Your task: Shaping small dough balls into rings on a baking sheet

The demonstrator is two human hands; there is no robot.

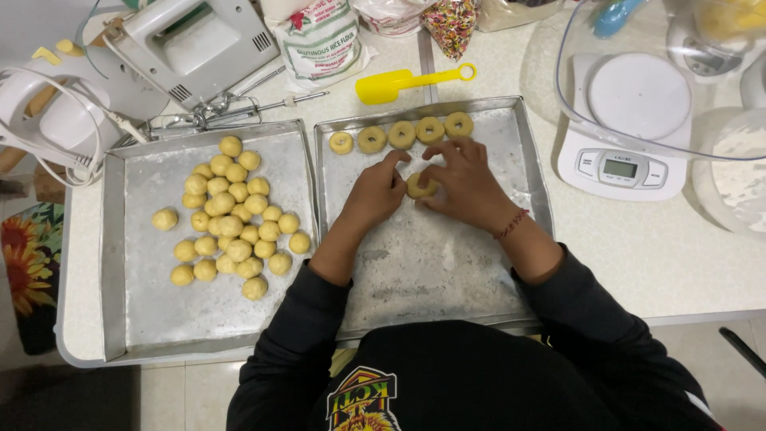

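Note:
Both of my hands meet over the right metal tray (527, 152). My left hand (375, 191) and my right hand (464, 185) pinch one yellow dough piece (420, 187) between their fingertips, pressed onto the tray. A red thread bracelet circles my right wrist. Along the tray's far edge lies a row of several ring-shaped dough pieces (401, 134). The left metal tray (116, 263) holds several round dough balls (235, 219) in a loose cluster, with one ball (165, 219) apart to the left.
A white hand mixer (195, 44) with beaters lies behind the left tray. A yellow scoop (403, 81), a flour bag (319, 36) and a sprinkles bag (451, 22) sit at the back. A white kitchen scale (626, 128) and a clear bowl (742, 172) stand right.

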